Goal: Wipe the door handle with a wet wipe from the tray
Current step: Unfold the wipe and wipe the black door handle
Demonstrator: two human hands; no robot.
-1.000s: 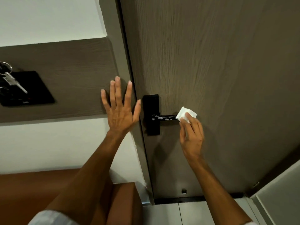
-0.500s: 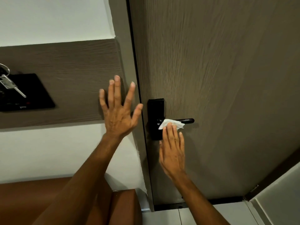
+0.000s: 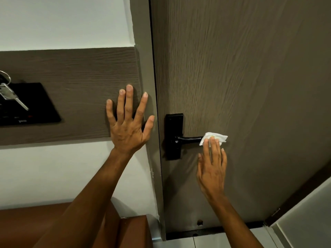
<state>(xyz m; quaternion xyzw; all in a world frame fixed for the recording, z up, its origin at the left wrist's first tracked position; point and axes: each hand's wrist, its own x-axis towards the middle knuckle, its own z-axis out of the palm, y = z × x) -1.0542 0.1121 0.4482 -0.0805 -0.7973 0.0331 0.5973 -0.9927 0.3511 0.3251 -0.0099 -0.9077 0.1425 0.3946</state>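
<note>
The right hand (image 3: 212, 163), fingers straight, presses the wet wipe (image 3: 215, 137) onto the door handle's (image 3: 188, 139) outer end.

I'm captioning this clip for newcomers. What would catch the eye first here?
The white wet wipe stands out, pressed by the right hand onto the free end of the black door handle. The left hand lies spread flat on the brown wall panel beside the door frame.

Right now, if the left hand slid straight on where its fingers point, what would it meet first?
Probably the top edge of the wood panel, where the white wall begins; the left hand could graze the door frame.
</note>
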